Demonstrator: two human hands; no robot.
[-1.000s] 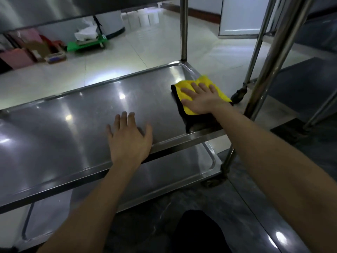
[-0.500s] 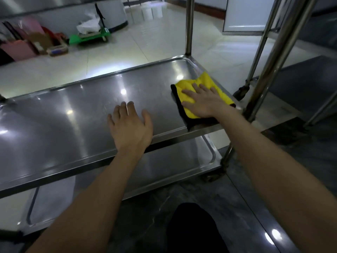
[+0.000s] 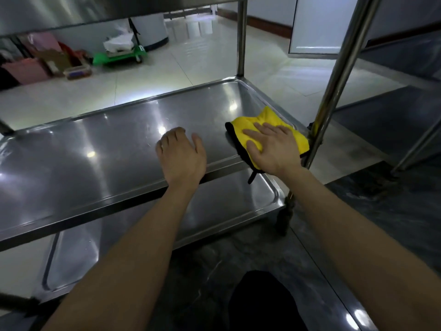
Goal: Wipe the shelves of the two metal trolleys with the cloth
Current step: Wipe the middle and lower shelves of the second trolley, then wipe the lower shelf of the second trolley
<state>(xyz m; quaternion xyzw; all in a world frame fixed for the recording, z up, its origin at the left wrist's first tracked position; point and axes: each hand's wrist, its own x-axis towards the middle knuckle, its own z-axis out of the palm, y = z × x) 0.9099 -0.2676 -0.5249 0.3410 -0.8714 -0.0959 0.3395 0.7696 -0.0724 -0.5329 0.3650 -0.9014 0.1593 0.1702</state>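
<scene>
A yellow cloth with a black underside [image 3: 268,120] lies at the near right corner of the trolley's middle shelf [image 3: 107,149]. My right hand [image 3: 272,146] presses flat on the cloth, fingers spread, and a black edge of the cloth hangs over the shelf's front rim. My left hand [image 3: 181,156] rests on the bare shelf just left of the cloth, fingers curled under, holding nothing. Beneath lies the bottom shelf [image 3: 226,206], and the top shelf [image 3: 71,13] spans overhead. A second trolley [image 3: 405,68] stands at the right.
Two upright steel posts [image 3: 334,75] [image 3: 241,37] stand at the shelf's right end. A castor wheel [image 3: 284,216] sits below the near post. Across the pale tiled floor are a green dolly [image 3: 119,57], pink boxes [image 3: 26,70] and a white bin [image 3: 150,29].
My right hand has drawn the cloth toward the shelf's front right corner. My left hand's fingers have curled in from flat. The view has shifted slightly.
</scene>
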